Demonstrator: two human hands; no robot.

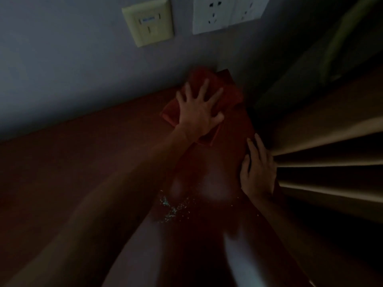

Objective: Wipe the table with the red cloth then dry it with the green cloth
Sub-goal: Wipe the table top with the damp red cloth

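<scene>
Splayed flat, left hand point(199, 112) presses red cloth point(209, 96) at table point(83, 162) corner; right hand point(258, 172) open on edge.

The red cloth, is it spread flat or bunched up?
Bunched up. The red cloth lies in rumpled folds under the left hand, whose spread fingers press it onto the table.

The cloth point(207, 94) at frame centre is red; the table point(83, 162) is dark reddish-brown; the wall point(62, 59) is bluish-grey, with a cream plate point(148, 21) at the top.
</scene>
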